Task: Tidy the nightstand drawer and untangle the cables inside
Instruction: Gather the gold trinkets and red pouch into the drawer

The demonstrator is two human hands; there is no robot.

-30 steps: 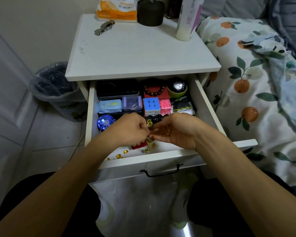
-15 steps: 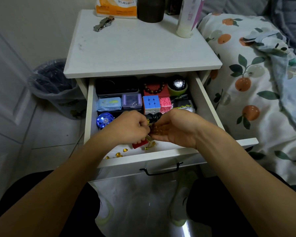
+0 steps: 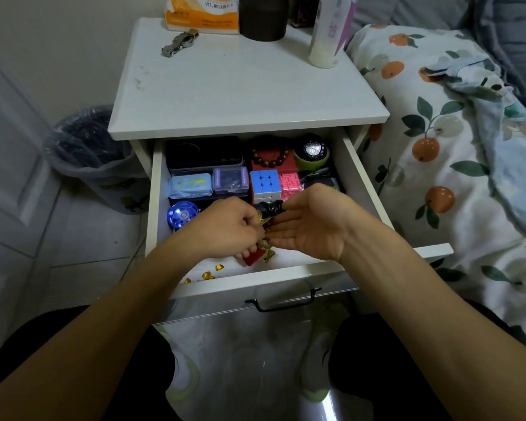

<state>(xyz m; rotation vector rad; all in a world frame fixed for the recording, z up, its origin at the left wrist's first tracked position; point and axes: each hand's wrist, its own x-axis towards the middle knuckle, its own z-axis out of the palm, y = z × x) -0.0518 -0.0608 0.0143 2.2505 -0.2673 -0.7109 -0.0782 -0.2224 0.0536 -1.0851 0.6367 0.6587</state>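
Small gold bits are pinched in the left hand; the right hand is held open beside it, over the drawer. Loose bits are being gathered; 4 more must be picked up next.

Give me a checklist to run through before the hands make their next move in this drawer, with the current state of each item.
1. Drawer pulled open enough to reach in: ok.
2. Left hand has a firm hold on the small gold pieces: fingers curled over something gold, grip quality cannot tell.
3. Right hand ready to receive: ok, palm up, fingers relaxed beside the left.
4. Loose gold pieces gathered from the front of the drawer: not ok, several lie near the front edge.
5. Cables found and untangled: cannot tell, none clearly visible.
6. Cube and pink maze box clear of the hands: ok, behind them.
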